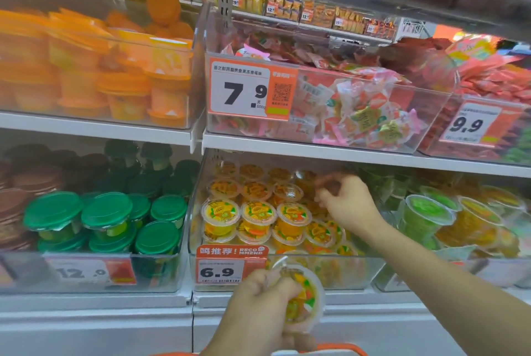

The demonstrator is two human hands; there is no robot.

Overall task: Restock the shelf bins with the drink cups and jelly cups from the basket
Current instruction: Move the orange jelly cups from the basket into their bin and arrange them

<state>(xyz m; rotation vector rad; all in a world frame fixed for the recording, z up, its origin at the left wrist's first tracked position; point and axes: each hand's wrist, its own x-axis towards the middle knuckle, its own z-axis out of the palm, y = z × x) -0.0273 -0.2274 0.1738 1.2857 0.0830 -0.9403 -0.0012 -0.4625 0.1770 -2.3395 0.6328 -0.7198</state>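
Observation:
My left hand (258, 306) grips an orange jelly cup (303, 301) just in front of the clear bin (359, 269) priced 6.9 on the lower shelf. That bin holds several rows of orange jelly cups (257, 213). My right hand (344, 197) reaches into the bin's back right part, its fingers curled over the cups there; motion blur hides whether it holds one. The basket's orange rim (342, 348) shows at the bottom edge.
To the left stands a bin of green-lidded drink cups (106, 212), to the right a bin of green and yellow jelly cups (431, 212). The upper shelf (330, 151) hangs close over my right hand, carrying bins of orange cups (161, 74) and wrapped pink jellies (359, 108).

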